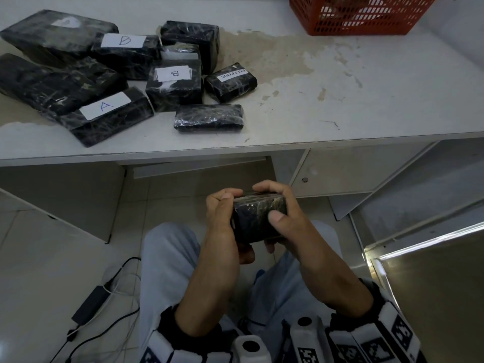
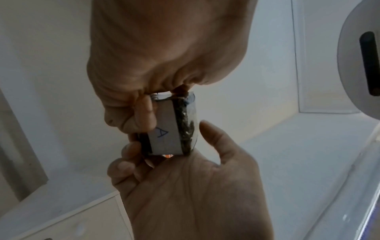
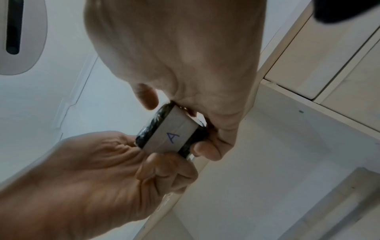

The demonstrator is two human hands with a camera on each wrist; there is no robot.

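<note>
I hold a small black plastic-wrapped package (image 1: 258,218) with both hands above my lap, below the table's front edge. My left hand (image 1: 222,213) grips its left end with curled fingers. My right hand (image 1: 285,218) grips the right end, thumb on the near face. From below, the left wrist view shows a white label marked "A" (image 2: 164,129) on the package's underside, between my left hand (image 2: 164,56) and right hand (image 2: 185,186). The same label (image 3: 170,133) appears in the right wrist view, with my right hand (image 3: 185,56) above and my left hand (image 3: 82,170) below.
Several black wrapped packages lie on the white table (image 1: 314,100) at the left, among them one marked A (image 1: 104,106), one B (image 1: 172,74) and one EXCEPTION (image 1: 231,79). A red basket (image 1: 353,14) stands back right. A power adapter (image 1: 89,305) and cables lie on the floor.
</note>
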